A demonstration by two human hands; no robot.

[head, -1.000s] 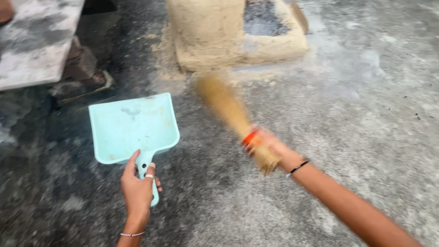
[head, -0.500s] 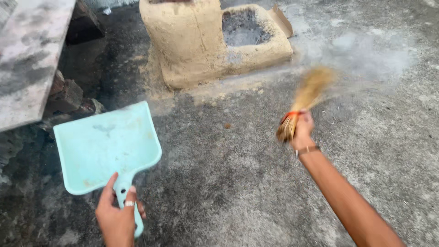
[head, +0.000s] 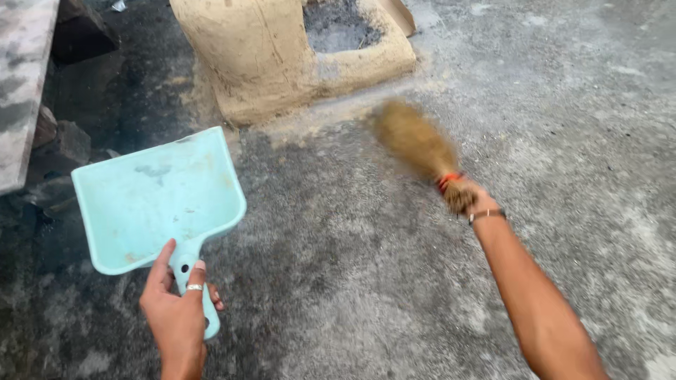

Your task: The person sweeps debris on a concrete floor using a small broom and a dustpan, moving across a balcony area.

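Observation:
My left hand (head: 176, 313) grips the handle of a pale turquoise plastic dustpan (head: 155, 197), which is held low over the grey concrete floor at the left with its scoop pointing away from me. My right hand (head: 470, 200) holds a short straw hand broom (head: 415, 144) bound with a red band. The broom's bristles are blurred and point up and to the left, toward the sandy strip in front of a clay stove (head: 282, 49). A bracelet sits on each wrist, and a ring on my left hand.
The clay stove stands at the top centre with an ash-filled opening (head: 338, 28). A stained stone slab (head: 21, 84) rests on bricks (head: 60, 144) at the far left. Rough grey concrete floor (head: 577, 127) spreads to the right and toward me.
The broom swung from the right back to the left, its bristles now nearer the stove's base. The dustpan shifted slightly up in view. The view drifted, so the stove sits higher and further left.

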